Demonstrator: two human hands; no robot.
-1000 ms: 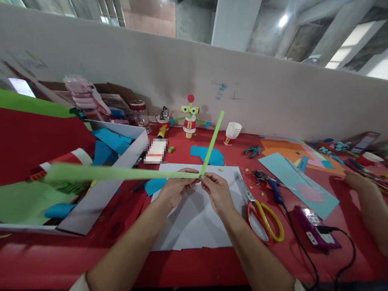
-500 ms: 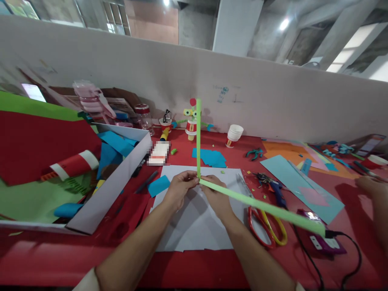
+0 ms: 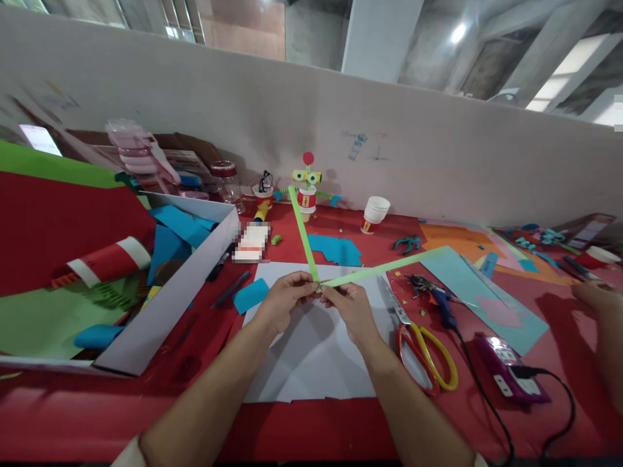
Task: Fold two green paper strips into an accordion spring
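Two light green paper strips meet at a small folded joint over the white paper. My left hand pinches the joint from the left, beside the strip that leans up and away. From the other side my right hand grips the same joint, its thumb and fingers closed at the base of the second strip, which slants up to the right. The fingertips of both hands nearly touch. How the strips are folded or joined is partly hidden by the fingers.
Scissors and a glue gun lie to the right, near a purple power bank with cables. A white box of paper pieces stands left. Behind are a paper-cup robot and stacked cups. Another person's hand is far right.
The right-hand strip has swung from low right, over the power bank, up to the far right. The other strip has tipped from upright towards the left. Both hands stay at the joint.
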